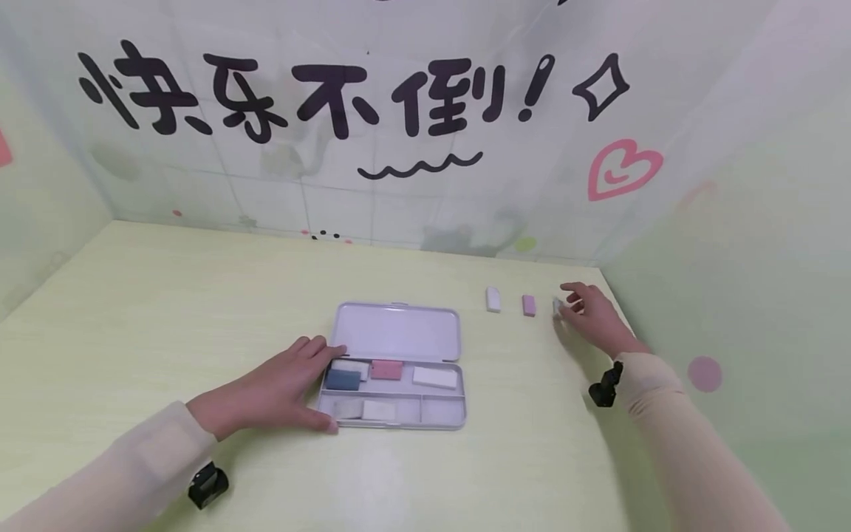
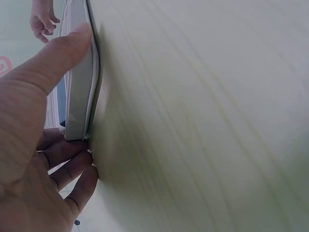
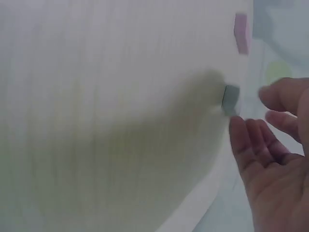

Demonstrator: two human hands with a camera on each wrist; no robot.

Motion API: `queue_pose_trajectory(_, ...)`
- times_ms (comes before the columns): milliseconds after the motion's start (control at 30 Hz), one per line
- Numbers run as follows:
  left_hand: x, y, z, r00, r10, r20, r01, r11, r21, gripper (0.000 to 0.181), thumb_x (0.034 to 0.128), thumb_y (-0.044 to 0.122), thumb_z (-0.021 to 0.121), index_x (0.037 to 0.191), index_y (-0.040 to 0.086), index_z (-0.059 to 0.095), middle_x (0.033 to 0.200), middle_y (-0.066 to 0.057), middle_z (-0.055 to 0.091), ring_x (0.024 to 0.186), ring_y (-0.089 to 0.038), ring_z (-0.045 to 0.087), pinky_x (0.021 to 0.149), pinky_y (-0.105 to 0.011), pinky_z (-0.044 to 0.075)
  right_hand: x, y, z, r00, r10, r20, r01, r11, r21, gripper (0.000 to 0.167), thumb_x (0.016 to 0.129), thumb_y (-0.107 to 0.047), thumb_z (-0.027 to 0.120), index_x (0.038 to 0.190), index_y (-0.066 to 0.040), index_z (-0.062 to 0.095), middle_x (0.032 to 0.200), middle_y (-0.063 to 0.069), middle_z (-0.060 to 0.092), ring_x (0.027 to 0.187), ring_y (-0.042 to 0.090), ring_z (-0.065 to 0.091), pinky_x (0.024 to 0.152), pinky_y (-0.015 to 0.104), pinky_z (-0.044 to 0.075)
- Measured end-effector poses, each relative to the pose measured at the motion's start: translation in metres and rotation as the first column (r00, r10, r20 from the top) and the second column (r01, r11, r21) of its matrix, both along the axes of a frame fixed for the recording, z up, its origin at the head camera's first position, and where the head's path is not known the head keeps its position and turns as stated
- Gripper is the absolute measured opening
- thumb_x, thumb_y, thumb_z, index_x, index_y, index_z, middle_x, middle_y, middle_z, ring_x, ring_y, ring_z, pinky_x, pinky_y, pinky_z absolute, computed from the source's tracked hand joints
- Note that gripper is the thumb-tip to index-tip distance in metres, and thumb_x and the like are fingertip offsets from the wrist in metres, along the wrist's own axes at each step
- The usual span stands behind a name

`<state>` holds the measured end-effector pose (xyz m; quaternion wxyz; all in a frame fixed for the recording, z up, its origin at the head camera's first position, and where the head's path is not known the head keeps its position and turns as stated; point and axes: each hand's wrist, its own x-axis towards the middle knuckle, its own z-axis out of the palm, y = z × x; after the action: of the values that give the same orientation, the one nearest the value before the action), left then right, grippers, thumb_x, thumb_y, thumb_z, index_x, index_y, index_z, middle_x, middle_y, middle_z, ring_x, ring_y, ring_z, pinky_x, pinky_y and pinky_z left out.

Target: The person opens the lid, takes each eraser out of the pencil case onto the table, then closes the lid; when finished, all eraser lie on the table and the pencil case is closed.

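In the head view a white hinged case lies open on the table, with white, pink and blue-grey eraser-like blocks inside. My left hand holds the case's left end, its thumb against the front wall and its fingers around the far side. At far right, my right hand is beside a small grey block. Its thumb and fingers are apart in the right wrist view, one fingertip close to the block's end. Whether they touch is unclear.
A pink block and a white block stand in a row to the left of the grey one. Behind the table hangs a printed curtain; another panel borders the right side close to my right arm.
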<state>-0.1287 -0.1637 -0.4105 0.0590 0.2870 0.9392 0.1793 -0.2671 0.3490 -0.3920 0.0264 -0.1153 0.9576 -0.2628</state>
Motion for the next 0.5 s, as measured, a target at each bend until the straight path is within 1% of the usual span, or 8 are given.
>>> queue_pose_trajectory(67, 0.0, -0.001, 0.001, 1.0, 0.005, 0.003, -0.005, 1.0, 0.0, 0.108, 0.0732, 0.064, 0.086, 0.15, -0.001, 0.049, 0.124, -0.003, 0.054, 0.109, -0.017, 0.045, 0.095, -0.039, 0.05, 0.0, -0.012, 0.0, 0.997, 0.034, -0.064, -0.035, 0.999, -0.011, 0.048, 0.105, -0.009, 0.056, 0.147, 0.01, 0.046, 0.126, 0.033, 0.054, 0.112, 0.046, 0.062, 0.094, 0.056, 0.053)
queue_pose_trajectory(133, 0.0, -0.001, 0.001, 1.0, 0.002, 0.006, -0.002, 1.0, 0.005, 0.108, 0.0736, 0.064, 0.086, 0.15, -0.001, 0.049, 0.124, -0.003, 0.054, 0.109, -0.018, 0.046, 0.096, -0.039, 0.05, 0.0, -0.028, 0.001, 0.991, 0.084, -0.108, -0.087, 0.996, -0.027, 0.044, 0.105, -0.007, 0.057, 0.145, 0.009, 0.05, 0.124, 0.03, 0.058, 0.11, 0.043, 0.064, 0.093, 0.054, 0.055)
queue_pose_trajectory(200, 0.001, 0.0, 0.002, 1.0, 0.002, 0.016, -0.002, 1.0, 0.012, 0.108, 0.0739, 0.065, 0.086, 0.151, -0.001, 0.049, 0.124, -0.004, 0.054, 0.109, -0.018, 0.046, 0.095, -0.04, 0.05, 0.003, -0.048, 0.002, 0.978, 0.162, -0.135, -0.169, 0.985, -0.039, 0.04, 0.104, -0.003, 0.058, 0.141, 0.007, 0.054, 0.119, 0.026, 0.063, 0.107, 0.038, 0.066, 0.092, 0.05, 0.056)
queue_pose_trajectory(233, 0.001, 0.0, 0.002, 1.0, -0.001, 0.02, 0.0, 1.0, 0.016, 0.108, 0.074, 0.065, 0.086, 0.15, -0.001, 0.048, 0.124, -0.004, 0.054, 0.109, -0.018, 0.046, 0.095, -0.04, 0.05, 0.005, -0.058, 0.002, 0.966, 0.212, -0.146, -0.22, 0.974, -0.045, 0.038, 0.103, -0.002, 0.06, 0.139, 0.007, 0.057, 0.116, 0.024, 0.066, 0.106, 0.036, 0.066, 0.091, 0.047, 0.057)
queue_pose_trajectory(300, 0.001, 0.0, 0.003, 1.0, -0.004, 0.023, 0.003, 1.0, 0.019, 0.108, 0.074, 0.065, 0.086, 0.15, -0.002, 0.048, 0.124, -0.005, 0.054, 0.109, -0.019, 0.046, 0.095, -0.04, 0.05, 0.014, -0.082, 0.005, 0.939, 0.31, -0.152, -0.32, 0.946, -0.046, 0.034, 0.101, -0.001, 0.062, 0.135, 0.005, 0.061, 0.11, 0.019, 0.07, 0.102, 0.03, 0.068, 0.088, 0.042, 0.058)
queue_pose_trajectory(367, 0.001, 0.001, 0.003, 1.0, 0.0, 0.025, 0.0, 1.0, 0.013, 0.108, 0.0739, 0.064, 0.086, 0.151, -0.001, 0.048, 0.124, -0.004, 0.054, 0.109, -0.018, 0.045, 0.095, -0.04, 0.05, 0.025, -0.105, 0.008, 0.903, 0.408, -0.135, -0.417, 0.908, -0.044, 0.032, 0.1, 0.0, 0.063, 0.132, 0.003, 0.064, 0.108, 0.014, 0.072, 0.1, 0.025, 0.068, 0.087, 0.037, 0.059)
queue_pose_trajectory(400, 0.001, 0.001, 0.003, 1.0, -0.002, 0.021, 0.001, 1.0, 0.011, 0.108, 0.0738, 0.064, 0.086, 0.151, -0.001, 0.048, 0.124, -0.004, 0.054, 0.109, -0.018, 0.045, 0.095, -0.04, 0.05, 0.031, -0.117, 0.009, 0.882, 0.454, -0.127, -0.461, 0.887, -0.035, 0.032, 0.1, -0.001, 0.064, 0.132, 0.001, 0.065, 0.108, 0.012, 0.073, 0.1, 0.022, 0.068, 0.087, 0.035, 0.059)
queue_pose_trajectory(500, 0.001, 0.001, 0.002, 1.0, 0.001, 0.012, -0.001, 1.0, 0.007, 0.107, 0.0736, 0.063, 0.087, 0.15, -0.002, 0.049, 0.124, -0.004, 0.054, 0.109, -0.018, 0.045, 0.095, -0.039, 0.05, 0.05, -0.147, 0.017, 0.831, 0.551, -0.079, -0.552, 0.834, 0.007, 0.031, 0.1, -0.004, 0.066, 0.131, -0.003, 0.067, 0.11, 0.006, 0.073, 0.101, 0.015, 0.067, 0.09, 0.031, 0.059)
